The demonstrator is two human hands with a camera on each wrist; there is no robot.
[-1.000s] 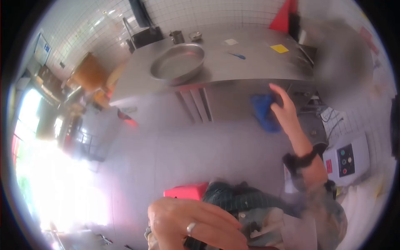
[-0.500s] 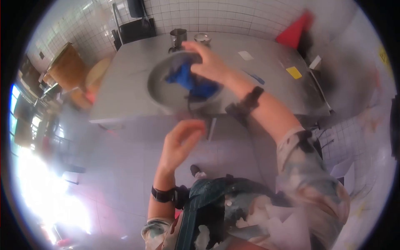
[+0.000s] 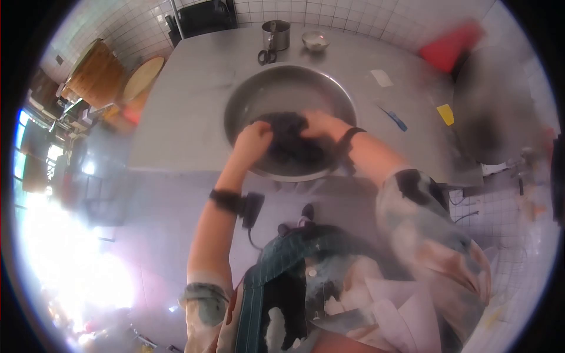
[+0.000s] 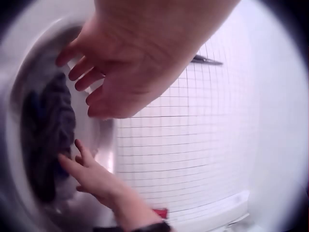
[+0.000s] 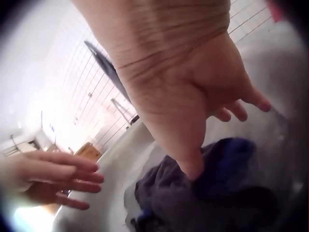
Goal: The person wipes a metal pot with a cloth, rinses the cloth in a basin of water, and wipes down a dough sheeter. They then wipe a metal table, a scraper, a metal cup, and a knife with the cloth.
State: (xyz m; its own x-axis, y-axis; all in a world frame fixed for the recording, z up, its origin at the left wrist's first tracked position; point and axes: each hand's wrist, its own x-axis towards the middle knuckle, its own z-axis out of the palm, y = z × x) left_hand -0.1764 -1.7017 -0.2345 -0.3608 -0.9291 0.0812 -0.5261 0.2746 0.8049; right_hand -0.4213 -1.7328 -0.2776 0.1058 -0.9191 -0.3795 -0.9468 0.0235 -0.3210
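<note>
A crumpled dark grey and blue cloth [image 3: 291, 147] lies in a wide, round metal basin [image 3: 273, 88] on the table. My left hand [image 3: 253, 141] is over the cloth's left side; in the left wrist view its fingers [image 4: 83, 79] are bent loosely and hold nothing. From the other side, my right hand [image 3: 321, 125] reaches over the basin. Its fingers are spread in the right wrist view, with the thumb [image 5: 192, 169] right at the cloth [image 5: 161, 191]. Both wrists wear dark bands with cameras.
Behind the basin stand a metal cup [image 3: 276, 36], black-handled scissors [image 3: 266, 57] and a small bowl [image 3: 315, 41]. To the right lie a white card [image 3: 381, 77], a blue-handled tool [image 3: 395, 120] and a yellow card [image 3: 445, 115]. A wooden tub [image 3: 97, 73] stands off to the left.
The right hand brought the blue cloth from the right of the table into the basin and let it go. The left hand came forward over the basin. The view moved closer to the table.
</note>
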